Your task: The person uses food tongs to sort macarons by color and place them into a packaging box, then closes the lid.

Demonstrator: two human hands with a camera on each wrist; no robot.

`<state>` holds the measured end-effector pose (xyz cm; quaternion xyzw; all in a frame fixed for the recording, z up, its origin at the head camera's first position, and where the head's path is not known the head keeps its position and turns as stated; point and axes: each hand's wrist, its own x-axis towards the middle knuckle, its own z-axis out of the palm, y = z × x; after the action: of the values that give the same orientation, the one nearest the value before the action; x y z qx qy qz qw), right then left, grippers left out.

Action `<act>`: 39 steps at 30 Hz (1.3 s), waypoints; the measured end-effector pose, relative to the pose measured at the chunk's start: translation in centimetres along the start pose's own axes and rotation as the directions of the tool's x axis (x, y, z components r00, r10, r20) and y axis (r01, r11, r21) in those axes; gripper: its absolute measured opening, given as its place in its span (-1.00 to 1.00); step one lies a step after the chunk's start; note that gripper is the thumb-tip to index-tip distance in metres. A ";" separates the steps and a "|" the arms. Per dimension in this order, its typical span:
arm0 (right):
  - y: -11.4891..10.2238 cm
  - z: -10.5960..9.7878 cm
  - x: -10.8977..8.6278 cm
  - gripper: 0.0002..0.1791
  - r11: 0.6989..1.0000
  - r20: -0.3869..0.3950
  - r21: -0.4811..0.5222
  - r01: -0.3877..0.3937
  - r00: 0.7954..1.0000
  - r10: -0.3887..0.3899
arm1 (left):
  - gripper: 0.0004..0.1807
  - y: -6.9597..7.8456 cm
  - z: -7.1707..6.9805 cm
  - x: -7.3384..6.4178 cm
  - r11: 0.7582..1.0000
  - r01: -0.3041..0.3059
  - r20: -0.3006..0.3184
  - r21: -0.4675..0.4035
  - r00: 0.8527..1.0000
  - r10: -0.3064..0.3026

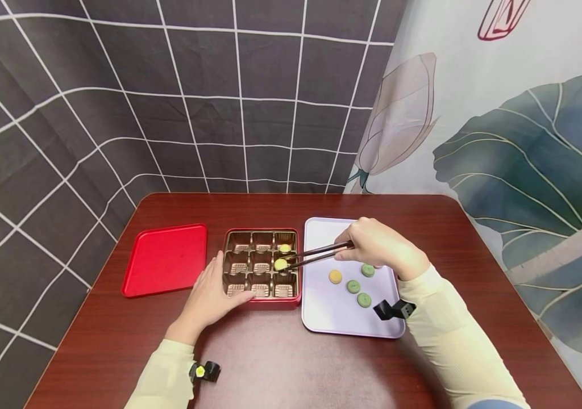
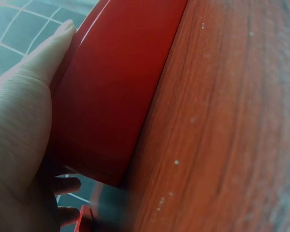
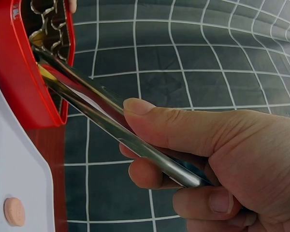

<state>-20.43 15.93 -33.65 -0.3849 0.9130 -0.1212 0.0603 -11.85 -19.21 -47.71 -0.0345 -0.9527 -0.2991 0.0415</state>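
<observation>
A red box (image 1: 270, 305) holds a gold insert with several square compartments. My right hand (image 1: 375, 244) grips dark metal tongs (image 3: 101, 111), which reach over the box's right rim. Their tips are at a small round yellow disc (image 1: 281, 264) in the middle compartment of the right column. A second yellow disc (image 1: 285, 248) sits in the compartment behind it. My left hand (image 1: 209, 295) rests on the box's front left corner, fingers along the left side and thumb (image 2: 50, 53) along the front near the rim. The tongs partly hide the disc at their tips.
Right of the box lies a white tray (image 1: 329, 318) bearing one orange-yellow disc (image 1: 335, 276) and three green discs (image 1: 353, 286). A red lid (image 1: 168, 258) lies flat to the left. Curtains hang behind the wooden table (image 1: 260, 363).
</observation>
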 end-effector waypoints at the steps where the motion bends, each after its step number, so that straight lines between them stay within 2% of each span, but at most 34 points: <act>1: 0.0 0.0 0.0 -0.94 1.000 0.000 0.001 -0.001 1.000 0.001 | 0.38 0.0 0.0 0.0 1.000 -0.001 -0.001 0.000 1.000 0.001; 14: -0.1 0.0 0.2 -0.93 1.000 -0.009 -0.027 0.014 1.000 -0.014 | 0.38 0.0 0.2 -0.1 1.000 0.010 0.001 0.005 1.000 -0.010; 22: 0.2 0.2 -0.1 -0.94 1.000 -0.015 -0.007 -0.017 1.000 0.017 | 0.35 0.1 0.1 0.0 1.000 0.002 -0.004 0.004 1.000 -0.002; 29: 0.8 0.4 -1.1 -0.78 0.999 -0.050 -0.010 -0.038 0.998 0.038 | 0.35 0.0 0.1 0.0 1.000 -0.003 -0.010 0.009 1.000 0.003; 34: 1.3 0.6 -2.0 -0.76 0.999 -0.081 -0.031 -0.028 0.996 0.025 | 0.35 0.0 0.1 0.0 1.000 -0.003 -0.007 0.007 1.000 0.003; 39: 1.9 0.9 -3.1 -0.70 0.998 -0.109 -0.041 -0.057 0.993 0.052 | 0.36 -0.1 0.1 0.0 1.000 -0.004 -0.007 0.008 1.000 0.004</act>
<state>-19.40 19.28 -35.01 -0.3541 0.9275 -0.1201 0.0057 -11.82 -19.21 -47.87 -0.0350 -0.9537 -0.2951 0.0457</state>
